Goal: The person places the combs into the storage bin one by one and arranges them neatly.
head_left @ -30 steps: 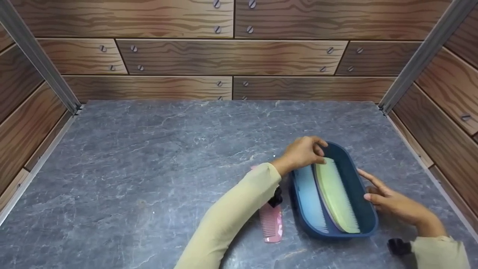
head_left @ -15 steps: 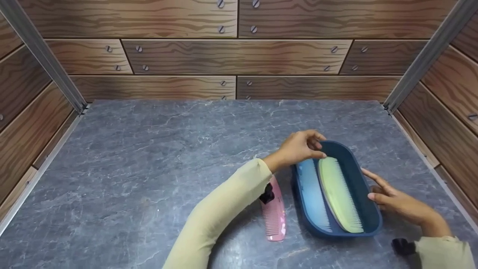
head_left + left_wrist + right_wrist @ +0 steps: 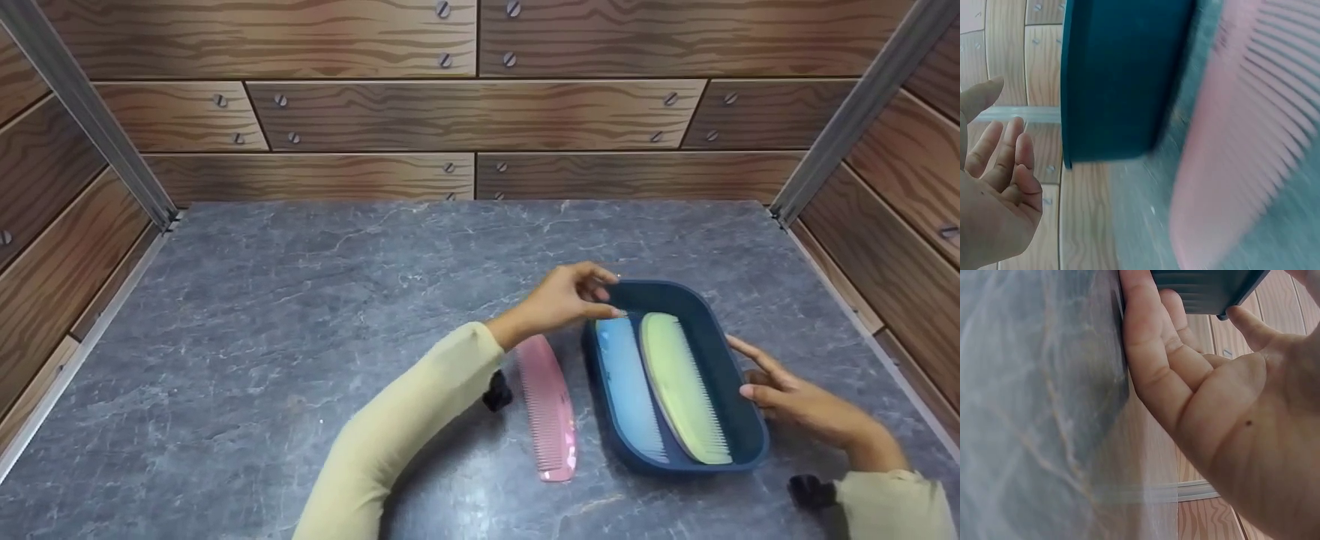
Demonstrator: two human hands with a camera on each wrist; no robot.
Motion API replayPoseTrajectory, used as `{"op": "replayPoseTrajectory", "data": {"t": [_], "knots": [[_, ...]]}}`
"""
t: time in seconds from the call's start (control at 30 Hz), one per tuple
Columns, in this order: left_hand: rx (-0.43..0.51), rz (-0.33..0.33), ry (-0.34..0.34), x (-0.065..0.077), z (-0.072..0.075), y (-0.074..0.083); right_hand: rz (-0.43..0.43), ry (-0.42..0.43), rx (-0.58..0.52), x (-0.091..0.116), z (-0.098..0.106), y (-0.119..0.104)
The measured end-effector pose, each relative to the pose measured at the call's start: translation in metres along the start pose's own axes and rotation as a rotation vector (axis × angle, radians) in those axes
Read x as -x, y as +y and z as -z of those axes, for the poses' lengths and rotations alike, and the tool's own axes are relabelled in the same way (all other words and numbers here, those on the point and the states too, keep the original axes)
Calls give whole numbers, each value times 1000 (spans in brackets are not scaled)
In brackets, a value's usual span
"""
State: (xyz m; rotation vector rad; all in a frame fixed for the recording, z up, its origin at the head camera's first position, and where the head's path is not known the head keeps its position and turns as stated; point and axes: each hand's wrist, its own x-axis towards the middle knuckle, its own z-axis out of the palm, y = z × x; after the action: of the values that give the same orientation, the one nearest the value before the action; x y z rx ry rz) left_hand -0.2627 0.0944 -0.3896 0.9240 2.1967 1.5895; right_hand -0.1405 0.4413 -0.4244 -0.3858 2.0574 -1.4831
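Note:
A dark blue oblong bin (image 3: 718, 352) stands at the table's right. In it lie a light blue comb (image 3: 631, 394) on the left and a yellow-green comb (image 3: 681, 390) beside it, with another comb's edge seeming to show beneath. My left hand (image 3: 561, 300), holding nothing, hovers at the bin's far left rim with fingers loosely bent; the left wrist view shows its palm bare. On the table left of the bin is a pink comb (image 3: 549, 412). With thumb and fingertips, my right hand (image 3: 806, 409) touches the bin's outer right wall, seen also in the right wrist view.
The grey marbled table (image 3: 300, 337) spreads widely to the left of the pink comb. Wood-patterned panels (image 3: 480, 112) enclose the back and both sides, with metal posts (image 3: 832, 127) at the corners. A black wrist camera (image 3: 811, 493) sits below each hand.
My left hand has moved left, away from the yellow-green comb to the bin's rim, uncovering more of the pink comb. My right hand stays against the bin.

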Motion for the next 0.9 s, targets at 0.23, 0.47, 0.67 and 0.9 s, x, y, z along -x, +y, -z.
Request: {"op": "replayPoseTrajectory", "data": {"t": [0.23, 0.47, 0.67, 0.9], "knots": [[-3, 54, -5, 16, 19, -17, -19, 28, 54, 0, 1, 1], [3, 100, -3, 28, 30, -35, -1, 31, 53, -1, -1, 1], [-11, 140, -21, 35, 38, -49, 18, 17, 56, -3, -1, 1], [-60, 142, -50, 37, 46, -57, 42, -2, 19, -3, 1, 6]]}}
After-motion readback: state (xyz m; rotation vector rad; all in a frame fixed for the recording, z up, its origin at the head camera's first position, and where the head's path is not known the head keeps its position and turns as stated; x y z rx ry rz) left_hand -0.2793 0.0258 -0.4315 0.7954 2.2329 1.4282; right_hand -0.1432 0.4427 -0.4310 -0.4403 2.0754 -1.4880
